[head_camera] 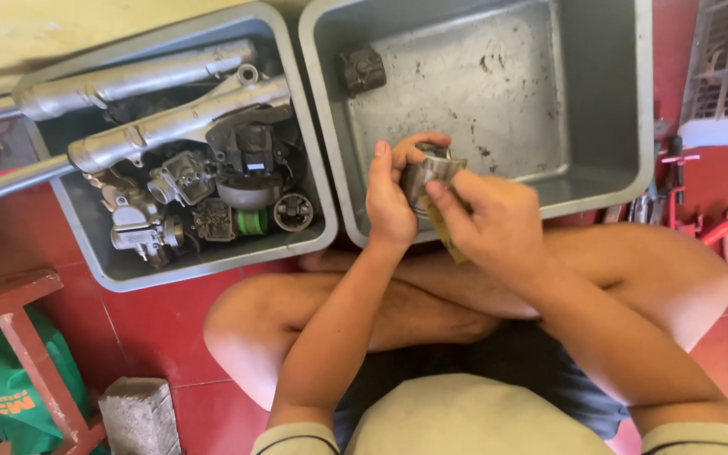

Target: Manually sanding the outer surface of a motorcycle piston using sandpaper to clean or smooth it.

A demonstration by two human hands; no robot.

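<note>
My left hand point(391, 198) grips a small round metal engine part, a piston point(425, 168), over the near rim of the right grey tub point(600, 181). My right hand point(490, 221) presses a yellowish strip of abrasive paper point(444, 236) against the side of the piston, fingers curled over it. I sit cross-legged on the red floor with both forearms over my knees.
The right tub holds one dark metal part point(362, 71) in its far left corner. The left grey tub point(183, 261) is packed with fork tubes point(170, 122), carburettors and other engine parts. A red wooden stool point(18, 329), green bag and grey block point(141, 414) sit lower left.
</note>
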